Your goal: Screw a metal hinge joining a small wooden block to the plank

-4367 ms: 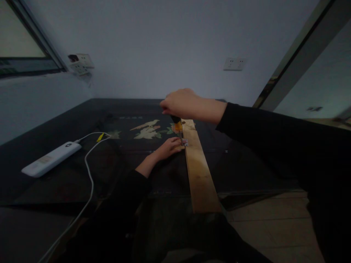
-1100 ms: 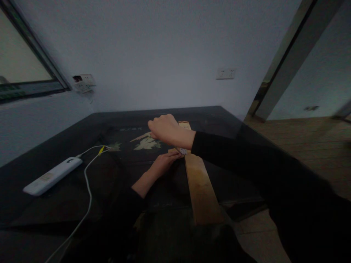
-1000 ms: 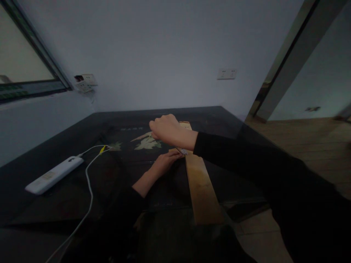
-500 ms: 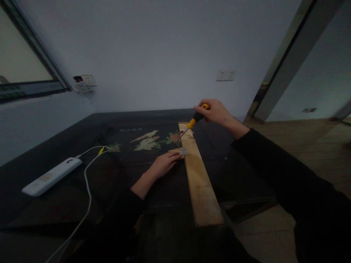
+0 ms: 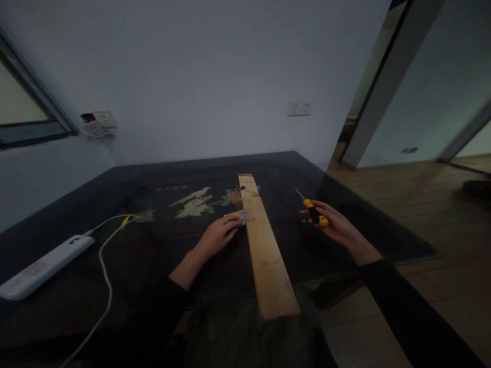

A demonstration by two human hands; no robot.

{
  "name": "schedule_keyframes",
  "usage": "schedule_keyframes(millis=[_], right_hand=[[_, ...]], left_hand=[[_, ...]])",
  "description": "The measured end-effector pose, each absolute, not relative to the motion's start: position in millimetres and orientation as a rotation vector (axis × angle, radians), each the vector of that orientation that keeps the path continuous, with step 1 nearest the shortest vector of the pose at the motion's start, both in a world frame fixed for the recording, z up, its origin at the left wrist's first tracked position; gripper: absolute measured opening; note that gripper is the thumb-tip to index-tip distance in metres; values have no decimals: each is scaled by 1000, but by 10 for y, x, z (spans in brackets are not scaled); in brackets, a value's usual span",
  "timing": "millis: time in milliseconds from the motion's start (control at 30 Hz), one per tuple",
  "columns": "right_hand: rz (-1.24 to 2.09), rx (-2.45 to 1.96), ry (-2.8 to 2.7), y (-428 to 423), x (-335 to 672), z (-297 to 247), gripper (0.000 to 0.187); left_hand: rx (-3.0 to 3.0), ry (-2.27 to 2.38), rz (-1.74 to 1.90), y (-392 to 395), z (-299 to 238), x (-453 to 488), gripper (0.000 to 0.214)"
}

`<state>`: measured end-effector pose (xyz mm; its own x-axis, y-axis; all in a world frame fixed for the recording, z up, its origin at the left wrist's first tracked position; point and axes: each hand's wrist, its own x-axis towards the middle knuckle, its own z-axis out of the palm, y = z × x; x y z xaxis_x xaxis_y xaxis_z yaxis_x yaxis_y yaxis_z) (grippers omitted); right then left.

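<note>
A long pale wooden plank (image 5: 264, 255) lies on the dark table (image 5: 95, 204), running away from me. A small metal hinge (image 5: 243, 216) sits at its left edge, joined to a small wood piece. My left hand (image 5: 218, 236) lies flat with fingers stretched on that piece beside the hinge. My right hand (image 5: 336, 225) is low over the table to the right of the plank, fingers curled round a yellow-and-black screwdriver (image 5: 313, 211) whose thin shaft points away and to the left.
A white power strip (image 5: 42, 266) with its white cable (image 5: 105, 276) lies at the left. A bird-and-flower inlay (image 5: 195, 199) decorates the table top. Wall sockets (image 5: 299, 108) sit on the far wall. Wooden floor (image 5: 422, 204) and a doorway are at the right.
My right hand lifted the screwdriver off the hinge, swung right and came down beside the plank. The left hand stayed by the hinge. The camera turned slightly right.
</note>
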<state>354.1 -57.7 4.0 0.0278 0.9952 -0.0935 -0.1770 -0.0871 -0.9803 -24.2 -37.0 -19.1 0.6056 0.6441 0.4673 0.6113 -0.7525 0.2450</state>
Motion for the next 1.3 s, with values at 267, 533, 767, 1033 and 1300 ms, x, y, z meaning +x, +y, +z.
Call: schedule_keyframes(millis=[267, 533, 767, 1033, 1300], right_hand=[[427, -1585, -1494, -371, 3703, -383, 50], [-22, -1801, -1678, -314, 3822, -544, 52], [-134, -1924, -1744, -338, 3843, -526, 54], [-232, -2036, -1765, -342, 3819, -516, 50], [-157, -2092, -1710, -386, 3810, -445, 56]], left_hand=[[2775, 1087, 930, -378, -149, -221, 30], [2735, 1097, 982, -374, -167, -210, 31], [2718, 1110, 966, -335, -200, -228, 32], [2759, 1124, 962, -326, -199, -219, 30], [2762, 1134, 938, -334, -177, -223, 30]])
